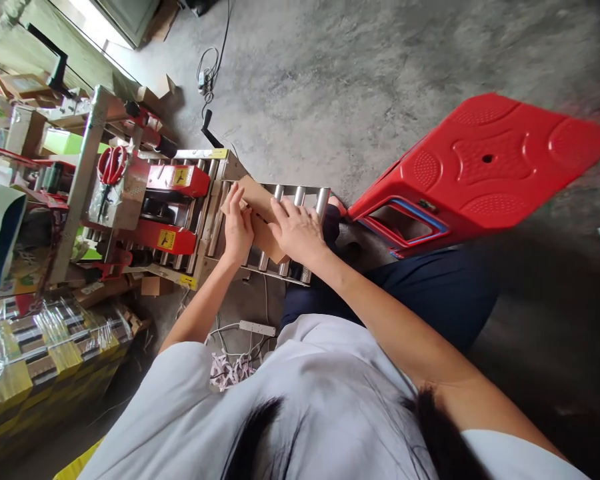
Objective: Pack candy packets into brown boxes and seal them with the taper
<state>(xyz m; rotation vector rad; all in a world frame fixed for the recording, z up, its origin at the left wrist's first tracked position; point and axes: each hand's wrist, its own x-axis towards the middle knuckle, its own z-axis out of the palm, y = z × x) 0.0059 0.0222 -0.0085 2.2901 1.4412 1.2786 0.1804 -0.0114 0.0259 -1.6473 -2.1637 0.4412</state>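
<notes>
A small brown cardboard box [255,195] lies at a slant on the metal rollers [299,195] of a short conveyor. My left hand [239,225] rests at the box's left side, thumb and fingers stretched out along its edge. My right hand [300,230] lies over the box's right side with its fingers spread flat on the cardboard. Between my hands a dark slit or mark shows on the top of the box. Its lower part is partly hidden by my hands.
Left of the box stands a taping machine with red guards [177,238] and yellow warning labels. Red-handled scissors [112,165] hang on its frame. To my right is a red plastic stool [485,160]. A power strip [257,328] with cables lies below, and wrapped stacks [55,333] stand at lower left.
</notes>
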